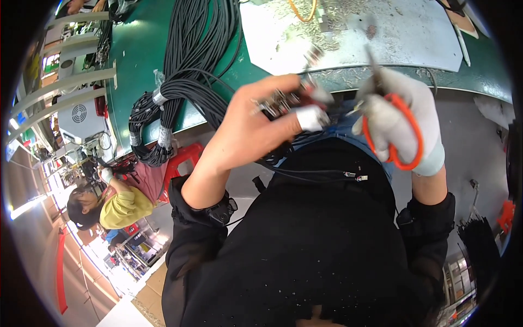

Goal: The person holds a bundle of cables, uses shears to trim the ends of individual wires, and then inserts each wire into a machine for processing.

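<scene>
My left hand (239, 131), bare but for white wraps at the fingertips, is closed around a bunch of black cable ends. Small metal connectors (277, 103) stick out between its thumb and fingers, blurred by motion. In a pale work glove, my right hand (430, 117) grips scissors (418, 136) by their orange handles; the dark blades point away from me and are smeared. The two hands are close together but apart, above my lap. Thin cables (316, 173) lie across my dark clothing, with two connector ends (357, 177) showing.
A thick bundle of black cables (199, 49) runs over the green table (136, 49) and hangs over its edge, tied with clear wrap. Scraps litter a white board (430, 46). At left are a red stool (188, 155) and a person in a yellow top (128, 210).
</scene>
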`<state>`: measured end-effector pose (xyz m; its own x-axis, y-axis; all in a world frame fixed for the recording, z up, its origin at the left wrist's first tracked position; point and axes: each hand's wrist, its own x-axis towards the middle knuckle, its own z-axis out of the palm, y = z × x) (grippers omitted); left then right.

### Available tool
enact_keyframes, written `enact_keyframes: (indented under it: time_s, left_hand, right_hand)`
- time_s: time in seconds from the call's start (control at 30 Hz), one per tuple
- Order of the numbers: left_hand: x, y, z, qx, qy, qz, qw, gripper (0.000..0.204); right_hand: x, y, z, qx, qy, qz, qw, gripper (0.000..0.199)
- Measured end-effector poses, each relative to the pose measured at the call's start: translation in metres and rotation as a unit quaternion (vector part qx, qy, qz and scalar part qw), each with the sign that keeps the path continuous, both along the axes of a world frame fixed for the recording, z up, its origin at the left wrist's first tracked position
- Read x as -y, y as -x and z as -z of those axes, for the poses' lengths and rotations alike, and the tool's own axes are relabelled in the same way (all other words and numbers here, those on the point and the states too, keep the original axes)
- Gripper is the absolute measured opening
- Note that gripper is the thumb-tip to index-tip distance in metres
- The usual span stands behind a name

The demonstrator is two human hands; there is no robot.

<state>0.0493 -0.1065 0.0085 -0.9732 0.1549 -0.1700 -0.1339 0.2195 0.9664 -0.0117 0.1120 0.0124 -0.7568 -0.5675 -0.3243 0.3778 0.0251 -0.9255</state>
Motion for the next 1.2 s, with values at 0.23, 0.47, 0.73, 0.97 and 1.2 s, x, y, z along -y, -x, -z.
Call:
enact_keyframes:
  time_s: [0.23, 0.47, 0.73, 0.97, 1.2]
  left_hand:
    - [-0.017, 0.008, -0.019, 0.127, -0.169, 0.044, 0.976, 0.021]
    - [-0.037, 0.001, -0.020, 0.038, -0.093, -0.176, 0.979, 0.014]
    - [-0.042, 0.001, -0.011, -0.111, -0.032, -0.135, 0.984, 0.027]
    - [-0.028, -0.002, 0.000, -0.185, 0.035, -0.030, 0.982, 0.028]
    - [-0.038, 0.000, -0.007, -0.072, -0.028, -0.169, 0.983, 0.018]
  right_hand:
    - [-0.001, -0.004, -0.020, -0.018, -0.045, -0.055, 0.997, 0.016]
    - [0.004, -0.012, -0.002, -0.599, -0.241, 0.061, 0.761, 0.018]
    - [0.006, -0.030, 0.000, -0.456, -0.227, 0.010, 0.861, 0.016]
    - [0.009, -0.031, 0.000, -0.377, -0.161, 0.003, 0.912, 0.014]
    - [0.017, -0.026, 0.008, -0.475, -0.212, 0.036, 0.853, 0.015]
